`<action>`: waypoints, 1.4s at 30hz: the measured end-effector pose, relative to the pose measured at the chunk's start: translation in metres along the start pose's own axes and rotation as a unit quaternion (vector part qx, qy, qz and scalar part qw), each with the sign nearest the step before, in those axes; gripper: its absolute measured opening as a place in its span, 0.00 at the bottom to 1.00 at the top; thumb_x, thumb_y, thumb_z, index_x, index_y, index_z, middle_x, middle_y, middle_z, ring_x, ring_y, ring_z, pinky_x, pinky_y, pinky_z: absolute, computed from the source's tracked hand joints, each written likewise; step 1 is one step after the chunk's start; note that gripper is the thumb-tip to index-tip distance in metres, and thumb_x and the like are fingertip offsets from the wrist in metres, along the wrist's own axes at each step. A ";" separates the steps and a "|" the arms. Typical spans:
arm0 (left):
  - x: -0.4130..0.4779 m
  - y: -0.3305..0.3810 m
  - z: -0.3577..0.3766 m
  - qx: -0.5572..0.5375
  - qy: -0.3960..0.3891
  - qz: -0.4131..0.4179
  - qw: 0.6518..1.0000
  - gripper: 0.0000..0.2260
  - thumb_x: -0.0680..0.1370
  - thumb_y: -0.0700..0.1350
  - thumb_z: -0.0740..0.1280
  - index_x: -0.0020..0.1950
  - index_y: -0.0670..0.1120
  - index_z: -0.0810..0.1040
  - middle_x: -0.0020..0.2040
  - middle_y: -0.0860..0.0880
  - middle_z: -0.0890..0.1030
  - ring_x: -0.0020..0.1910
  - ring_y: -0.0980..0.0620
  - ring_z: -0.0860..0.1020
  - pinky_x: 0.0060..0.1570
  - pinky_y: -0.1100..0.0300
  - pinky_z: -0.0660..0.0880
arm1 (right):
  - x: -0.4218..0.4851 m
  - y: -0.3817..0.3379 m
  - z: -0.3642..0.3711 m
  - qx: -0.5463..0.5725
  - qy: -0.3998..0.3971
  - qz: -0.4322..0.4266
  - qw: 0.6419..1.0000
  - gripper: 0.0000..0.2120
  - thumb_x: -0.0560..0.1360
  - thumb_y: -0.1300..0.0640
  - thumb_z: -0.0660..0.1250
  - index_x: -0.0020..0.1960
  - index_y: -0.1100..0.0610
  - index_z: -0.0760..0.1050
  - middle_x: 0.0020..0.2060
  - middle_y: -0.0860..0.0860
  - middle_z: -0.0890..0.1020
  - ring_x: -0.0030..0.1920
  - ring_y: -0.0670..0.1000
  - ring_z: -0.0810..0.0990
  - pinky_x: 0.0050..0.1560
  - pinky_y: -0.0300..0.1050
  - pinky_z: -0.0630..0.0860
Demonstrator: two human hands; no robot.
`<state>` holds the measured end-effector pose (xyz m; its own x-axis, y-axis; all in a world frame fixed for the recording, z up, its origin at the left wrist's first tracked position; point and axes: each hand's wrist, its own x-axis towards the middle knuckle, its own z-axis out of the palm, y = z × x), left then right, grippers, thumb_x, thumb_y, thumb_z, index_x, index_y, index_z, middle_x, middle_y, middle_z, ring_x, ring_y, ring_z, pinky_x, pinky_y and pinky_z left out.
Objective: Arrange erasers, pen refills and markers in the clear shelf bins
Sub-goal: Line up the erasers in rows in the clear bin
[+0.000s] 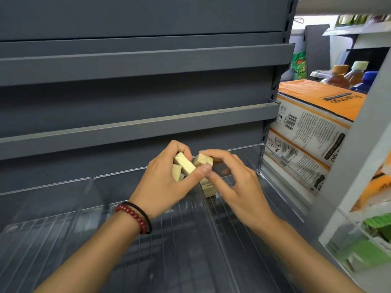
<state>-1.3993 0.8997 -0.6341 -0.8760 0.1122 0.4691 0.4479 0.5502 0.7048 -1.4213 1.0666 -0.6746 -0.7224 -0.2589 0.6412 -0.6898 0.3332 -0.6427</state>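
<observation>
Barely begun: one eraser [208, 190] stood in the bin [243, 148]; left hand [160, 182] gripped several erasers [185, 164], right hand [239, 187] fingers [214, 154] pinched another eraser [203, 160].

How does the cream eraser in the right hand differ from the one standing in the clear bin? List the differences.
The cream block eraser in the grip of the right hand hangs above the clear plastic bin; the standing cream eraser rests on its floor. The held one is tilted, the standing one upright. Only the standing one shows print. Both are cream.
</observation>
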 end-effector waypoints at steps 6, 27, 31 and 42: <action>0.002 -0.013 -0.006 0.143 -0.021 0.015 0.989 0.11 0.73 0.50 0.68 0.45 0.57 0.64 0.41 0.57 0.72 0.38 0.59 0.72 0.35 0.69 0.68 | 0.003 0.013 -0.018 -0.057 0.000 0.031 0.998 0.18 0.81 0.62 0.60 0.65 0.44 0.72 0.54 0.41 0.73 0.57 0.39 0.72 0.55 0.27 0.66; 0.002 -0.015 -0.010 0.312 -0.013 0.002 0.950 0.17 0.71 0.69 0.58 0.50 0.59 0.68 0.40 0.58 0.78 0.37 0.60 0.75 0.34 0.64 0.72 | -0.010 0.049 -0.015 -0.324 -0.115 0.207 0.916 0.19 0.77 0.46 0.66 0.67 0.39 0.72 0.55 0.45 0.76 0.59 0.48 0.73 0.55 0.43 0.70; 0.002 -0.015 -0.010 0.313 -0.013 -0.021 0.949 0.17 0.72 0.69 0.58 0.51 0.58 0.68 0.37 0.58 0.76 0.36 0.60 0.74 0.31 0.67 0.68 | -0.011 0.052 -0.009 -0.328 -0.057 0.188 0.924 0.09 0.76 0.46 0.67 0.55 0.43 0.74 0.46 0.42 0.79 0.54 0.49 0.75 0.53 0.47 0.70; 0.004 -0.021 -0.013 0.292 0.005 -0.011 0.956 0.14 0.74 0.67 0.58 0.52 0.60 0.69 0.43 0.61 0.76 0.40 0.60 0.74 0.33 0.62 0.69 | -0.008 0.053 0.003 -0.305 -0.008 0.220 0.927 0.10 0.75 0.44 0.68 0.54 0.44 0.74 0.47 0.41 0.81 0.55 0.47 0.75 0.48 0.44 0.58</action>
<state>-1.4095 0.8779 -0.6401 -0.8809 0.0901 0.4646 0.2516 0.9207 0.2985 -1.4519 1.0831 -0.7151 -0.9311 0.0120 0.3645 -0.1771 0.8589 -0.4806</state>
